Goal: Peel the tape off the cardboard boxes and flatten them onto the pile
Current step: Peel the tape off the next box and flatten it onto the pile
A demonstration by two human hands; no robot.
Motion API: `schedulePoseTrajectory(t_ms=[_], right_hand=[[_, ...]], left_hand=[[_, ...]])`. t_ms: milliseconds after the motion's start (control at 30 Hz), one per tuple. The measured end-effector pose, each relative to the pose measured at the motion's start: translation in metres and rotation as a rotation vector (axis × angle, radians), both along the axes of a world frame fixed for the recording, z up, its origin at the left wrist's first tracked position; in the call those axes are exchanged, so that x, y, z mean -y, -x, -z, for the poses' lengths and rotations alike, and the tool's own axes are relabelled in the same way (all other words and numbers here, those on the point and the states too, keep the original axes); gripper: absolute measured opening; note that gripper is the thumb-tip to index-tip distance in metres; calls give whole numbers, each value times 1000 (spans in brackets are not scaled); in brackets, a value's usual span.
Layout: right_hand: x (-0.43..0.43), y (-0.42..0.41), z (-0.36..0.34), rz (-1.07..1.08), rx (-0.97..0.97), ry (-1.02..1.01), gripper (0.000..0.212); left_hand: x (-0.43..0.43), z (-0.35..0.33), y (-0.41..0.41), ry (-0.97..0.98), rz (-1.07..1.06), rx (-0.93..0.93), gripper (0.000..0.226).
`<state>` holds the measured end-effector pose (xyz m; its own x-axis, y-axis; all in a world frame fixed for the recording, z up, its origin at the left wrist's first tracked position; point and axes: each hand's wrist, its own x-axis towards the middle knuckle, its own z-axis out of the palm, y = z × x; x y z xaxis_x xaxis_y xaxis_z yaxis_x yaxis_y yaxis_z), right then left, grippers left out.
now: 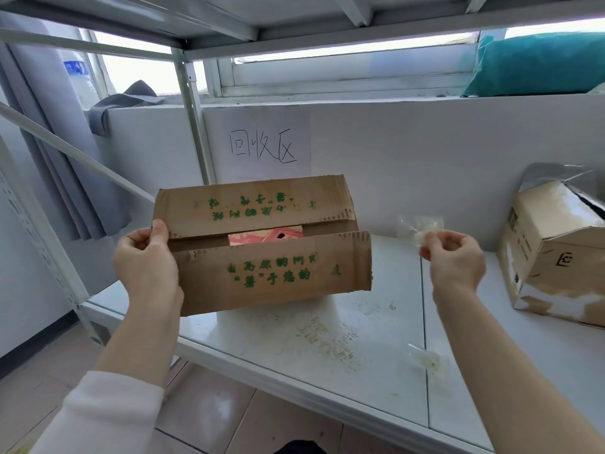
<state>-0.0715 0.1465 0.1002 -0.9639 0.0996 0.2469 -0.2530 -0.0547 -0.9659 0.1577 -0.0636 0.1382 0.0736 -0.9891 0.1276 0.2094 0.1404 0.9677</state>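
- Green-printed box (pixel 262 244): my left hand (pixel 147 260) is gripping its left end, steadying it above the shelf (pixel 327 348), flaps parting.
- Clear tape scrap (pixel 420 229): my right hand (pixel 455 257) is pinching it, holding it well clear of the cardboard.
- Second box (pixel 553 257): waiting rightward.

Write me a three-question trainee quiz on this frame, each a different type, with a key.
1. True or false: the left hand grips the green-lettered cardboard box at its end.
2. What does the right hand pinch? A) scissors B) a crumpled piece of clear tape C) a marker
3. Fill in: a second box, the foil-lined carton, sits on the white shelf to the person's ____.

Key: 1 true; 2 B; 3 right.
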Motion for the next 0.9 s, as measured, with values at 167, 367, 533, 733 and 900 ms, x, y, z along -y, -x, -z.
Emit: schedulePoseTrajectory(t_ms=[167, 367, 533, 733, 900], right_hand=[[-33, -19, 35, -2, -401, -560, 13], [-72, -48, 120, -273, -279, -1096, 14], [-78, -54, 121, -319, -495, -1386, 24], [-90, -50, 101, -315, -473, -1524, 39], [-101, -46, 88, -153, -426, -1322, 34]], left_hand=[[-3, 0, 0, 9, 1, 33, 15], [-11, 2, 1, 48, -8, 72, 15], [-24, 4, 7, 61, 19, 74, 14], [-38, 7, 15, 72, 64, 54, 11], [-48, 8, 19, 99, 79, 43, 13]])
